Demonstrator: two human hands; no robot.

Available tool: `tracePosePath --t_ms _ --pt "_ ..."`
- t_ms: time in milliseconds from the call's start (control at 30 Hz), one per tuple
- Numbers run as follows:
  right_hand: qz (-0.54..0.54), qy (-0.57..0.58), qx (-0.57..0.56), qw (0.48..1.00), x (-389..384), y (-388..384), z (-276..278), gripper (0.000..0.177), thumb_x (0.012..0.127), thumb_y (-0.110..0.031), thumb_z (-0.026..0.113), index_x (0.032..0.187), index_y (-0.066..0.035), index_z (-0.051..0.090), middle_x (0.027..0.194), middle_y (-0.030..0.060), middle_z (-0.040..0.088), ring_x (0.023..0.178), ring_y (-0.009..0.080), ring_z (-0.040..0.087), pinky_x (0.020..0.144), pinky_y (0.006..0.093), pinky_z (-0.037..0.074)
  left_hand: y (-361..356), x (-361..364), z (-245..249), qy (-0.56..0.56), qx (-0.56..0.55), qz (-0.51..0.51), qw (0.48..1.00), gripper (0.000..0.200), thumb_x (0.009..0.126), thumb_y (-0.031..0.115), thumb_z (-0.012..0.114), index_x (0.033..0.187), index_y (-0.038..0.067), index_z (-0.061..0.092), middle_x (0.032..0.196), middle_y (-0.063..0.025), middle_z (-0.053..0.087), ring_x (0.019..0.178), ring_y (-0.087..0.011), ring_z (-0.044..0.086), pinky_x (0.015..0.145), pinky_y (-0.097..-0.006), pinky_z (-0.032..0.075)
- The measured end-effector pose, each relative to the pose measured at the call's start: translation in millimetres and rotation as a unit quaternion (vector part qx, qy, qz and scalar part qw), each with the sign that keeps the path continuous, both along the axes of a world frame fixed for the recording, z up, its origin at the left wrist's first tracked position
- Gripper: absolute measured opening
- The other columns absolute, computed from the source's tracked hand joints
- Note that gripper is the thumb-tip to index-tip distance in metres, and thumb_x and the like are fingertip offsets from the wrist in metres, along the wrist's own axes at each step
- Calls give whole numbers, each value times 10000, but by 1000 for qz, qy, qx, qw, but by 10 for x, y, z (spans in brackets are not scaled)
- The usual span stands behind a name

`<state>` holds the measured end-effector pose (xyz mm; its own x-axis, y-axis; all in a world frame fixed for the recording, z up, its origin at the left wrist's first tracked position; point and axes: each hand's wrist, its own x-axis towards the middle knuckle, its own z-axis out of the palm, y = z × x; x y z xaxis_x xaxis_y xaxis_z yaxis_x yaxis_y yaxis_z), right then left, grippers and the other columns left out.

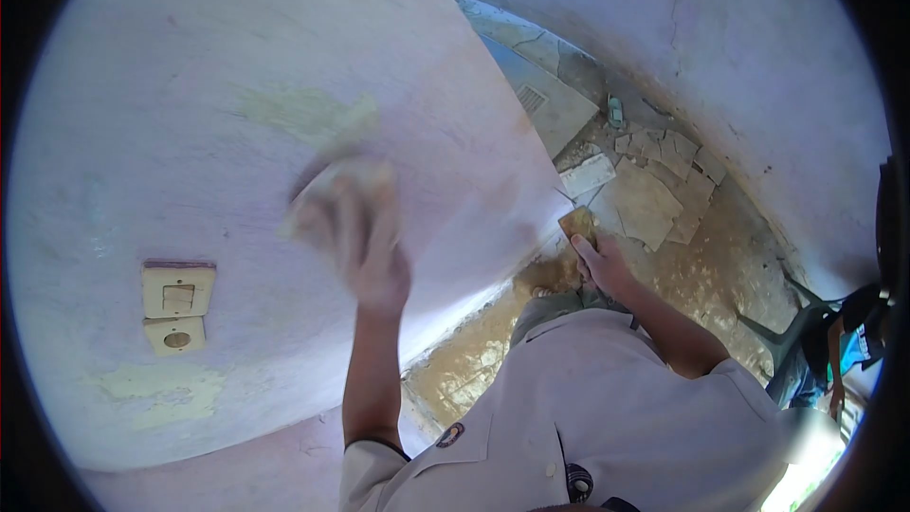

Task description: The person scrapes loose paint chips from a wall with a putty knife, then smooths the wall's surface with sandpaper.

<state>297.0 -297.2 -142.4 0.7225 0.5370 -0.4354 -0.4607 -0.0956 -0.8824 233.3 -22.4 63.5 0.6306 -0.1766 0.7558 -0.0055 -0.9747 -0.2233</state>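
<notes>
My left hand (355, 237), smeared by motion, is up against the pale lilac wall (445, 133). Its fingers lie over a pale, flat pad (377, 178) pressed to the surface; blur hides its exact kind. Just above the pad, a yellowish-green patch (308, 114) shows on the wall. Lower down, by my waist, my right hand (607, 264) is closed round a small flat yellowish-brown block (577, 222), thumb along its near edge. The block is held clear of the wall.
A light switch (177, 296) and a socket (175, 338) are set in the wall at left, above a peeled patch (166, 392). Broken tiles (646, 201) and a small bottle (615, 112) lie on the dusty floor. At far right a person (839, 346) is beside a green chair (791, 327).
</notes>
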Motion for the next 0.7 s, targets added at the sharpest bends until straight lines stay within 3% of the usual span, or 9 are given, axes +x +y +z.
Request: tracePosePath --t_ms 67,133,200,300,500,567,600,667,700 --pt "-15 1 2 1000 19 -74 12 372 973 -349 521 732 -67 491 515 0 474 369 89 435 351 260 346 -245 261 -255 150 62 128 978 388 961 282 479 1339 213 534 1531 -66 310 1429 -293 217 1143 -567 84" --pt "-53 23 21 998 38 -116 68 387 968 -343 529 702 -63 501 494 -5 462 351 87 420 337 269 328 -280 444 -667 249 87 144 954 478 940 316 503 1409 246 447 1559 -65 243 1432 -289 208 1130 -595 54" --pt "-78 20 24 996 27 -206 47 388 972 -342 522 698 -68 492 492 -4 459 355 90 421 344 263 336 -360 438 -1028 333 164 155 916 598 912 372 530 1464 232 350 1565 -54 226 1427 -263 220 1144 -550 86" --pt "-117 38 38 992 -32 -339 11 386 974 -334 519 694 -69 489 494 -2 463 361 89 422 355 257 340 -180 208 -1601 432 216 90 871 585 907 198 469 1470 146 318 1561 -23 235 1364 -220 327 1141 -421 211" --pt "-132 52 38 989 -213 -629 -179 372 988 -333 495 737 -58 493 520 19 479 365 102 430 359 256 360 349 -438 -2327 476 383 44 791 511 957 196 379 1456 97 330 1552 -31 253 1425 -206 238 1180 -376 142" --pt "-145 56 33 987 -282 -695 -259 364 990 -321 489 739 -57 491 518 21 476 364 107 431 359 262 363 445 -557 -2410 559 -9 -48 828 506 957 198 389 1446 78 342 1539 -50 278 1417 -200 252 1174 -369 159" --pt "-160 57 26 985 -316 -719 -253 366 981 -317 504 723 -57 501 515 21 480 369 109 436 362 267 357 477 -588 -2464 560 -211 -97 795 504 957 199 393 1441 69 348 1533 -59 290 1413 -197 260 1171 -365 168" --pt "-182 45 12 982 -378 -741 -181 373 965 -308 535 689 -57 522 508 19 486 378 114 445 369 276 346 510 -602 -2534 481 -576 -195 631 500 956 201 402 1431 50 360 1520 -77 315 1406 -191 274 1165 -357 186" --pt "-198 45 -1 979 -408 -731 -123 373 965 -305 534 684 -59 520 503 17 484 370 116 441 364 280 342 527 -585 -2557 429 -727 -193 501 487 968 193 386 1431 47 350 1517 -85 316 1401 -204 282 1156 -358 207"
